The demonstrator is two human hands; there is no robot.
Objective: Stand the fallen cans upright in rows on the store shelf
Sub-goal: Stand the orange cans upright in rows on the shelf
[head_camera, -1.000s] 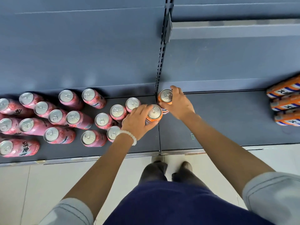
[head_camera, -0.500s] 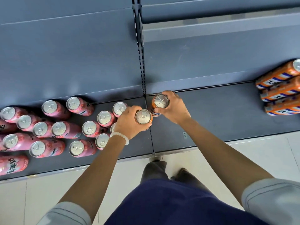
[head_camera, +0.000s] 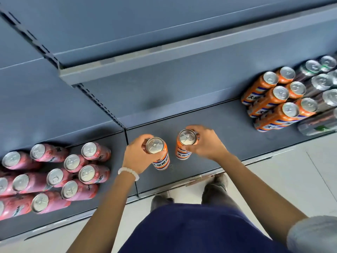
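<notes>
Both hands (head_camera: 175, 152) grip smooth cylindrical orange cans (head_camera: 172, 148).

Dark shelf (head_camera: 218, 125) — pink cans (head_camera: 73, 172) left, orange cans (head_camera: 277, 103) right.

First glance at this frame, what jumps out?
Two hands at the middle of the dark shelf, each gripping an upright orange can: left hand on the left orange can, right hand on the right orange can. A crowd of pink cans fills the shelf's left end. At the right end sits a tidy block of orange cans, with dark cans beyond.
</notes>
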